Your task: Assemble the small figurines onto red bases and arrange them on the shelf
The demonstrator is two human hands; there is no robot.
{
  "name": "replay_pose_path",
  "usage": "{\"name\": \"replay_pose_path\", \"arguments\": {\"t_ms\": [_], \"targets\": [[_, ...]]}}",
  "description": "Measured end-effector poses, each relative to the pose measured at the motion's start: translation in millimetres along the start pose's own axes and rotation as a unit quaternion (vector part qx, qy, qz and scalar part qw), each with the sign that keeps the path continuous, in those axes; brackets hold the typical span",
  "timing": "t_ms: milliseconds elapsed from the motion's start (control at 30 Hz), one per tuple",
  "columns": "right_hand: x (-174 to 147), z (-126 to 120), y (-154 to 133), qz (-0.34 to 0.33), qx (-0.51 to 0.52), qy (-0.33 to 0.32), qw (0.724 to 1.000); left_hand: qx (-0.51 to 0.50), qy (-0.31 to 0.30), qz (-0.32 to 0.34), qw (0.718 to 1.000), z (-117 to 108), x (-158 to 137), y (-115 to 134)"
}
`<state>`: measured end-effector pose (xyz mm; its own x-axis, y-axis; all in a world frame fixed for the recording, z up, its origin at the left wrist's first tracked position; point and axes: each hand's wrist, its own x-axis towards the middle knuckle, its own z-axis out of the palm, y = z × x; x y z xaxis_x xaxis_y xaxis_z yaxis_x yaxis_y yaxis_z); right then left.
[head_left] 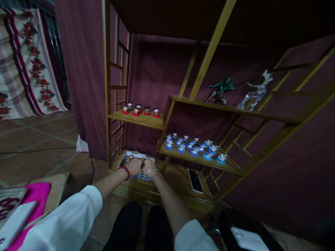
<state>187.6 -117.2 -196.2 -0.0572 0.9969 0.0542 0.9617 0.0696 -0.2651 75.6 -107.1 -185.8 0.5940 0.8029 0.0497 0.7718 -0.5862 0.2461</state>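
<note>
Both hands are together over a shallow white box (123, 161) on the lowest shelf. My left hand (134, 166), with a red bead bracelet at the wrist, has its fingers curled. Against it is my right hand (148, 165), also closed, with a silver bangle. A small dark reddish thing (142, 165) shows between the fingers; its kind is too small and covered to make out. Inside the box, just beyond my left hand, lie small figurines (130, 158). The hands hide much of the box's inside.
Red-based figurines (147, 111) stand on the left shelf, blue-and-purple figurines (195, 151) on the middle one. Higher up are a green-caped figure (222, 91) and a clear deer (255, 92). A phone (195, 181) lies at lower right. A black bag (243, 230) sits nearby.
</note>
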Motion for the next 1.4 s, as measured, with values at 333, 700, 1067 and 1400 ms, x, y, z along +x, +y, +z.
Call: {"name": "replay_pose_path", "arguments": {"t_ms": [333,700,1067,1400], "targets": [[-8,44,20,0.016,0.019,-0.045,0.999,-0.018,-0.054,-0.016,0.998,52,2,0],[-1,84,40,0.006,0.059,-0.015,0.998,-0.023,-0.073,-0.018,0.997,81,16,-8],[12,87,49,0.032,0.056,0.003,0.998,-0.054,-0.078,-0.048,0.994,97,45,-21],[31,83,55,0.088,0.030,-0.066,0.993,-0.057,-0.086,-0.057,0.993,100,70,-32]]}}
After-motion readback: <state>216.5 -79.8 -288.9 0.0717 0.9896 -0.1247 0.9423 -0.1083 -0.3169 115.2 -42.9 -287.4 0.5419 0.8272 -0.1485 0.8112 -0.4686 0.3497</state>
